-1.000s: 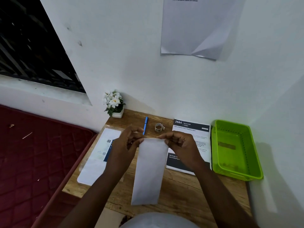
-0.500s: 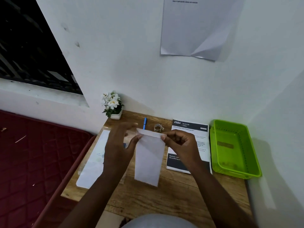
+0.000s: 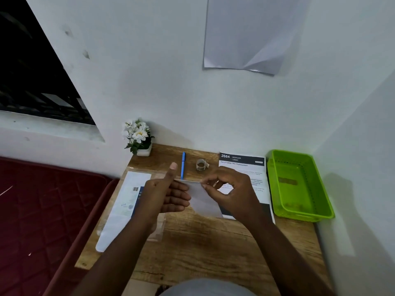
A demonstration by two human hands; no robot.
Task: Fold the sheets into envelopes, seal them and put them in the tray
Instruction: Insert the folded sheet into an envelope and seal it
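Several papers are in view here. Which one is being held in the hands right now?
The plain white folded sheet, held above the desk between both hands. The printed 2684 page and the barcode sheet in plastic lie flat; another hangs on the wall.

White folded sheet (image 3: 204, 199) held tilted above desk, top edge creased; green tray (image 3: 320, 184) well apart, at right.

Your left hand (image 3: 164, 193) covers the sheet (image 3: 203, 199) left part; right hand (image 3: 233, 189) hides its right edge. Wall paper (image 3: 248, 33) cut off at top, print unreadable. Tray (image 3: 320, 189) contents indistinct.
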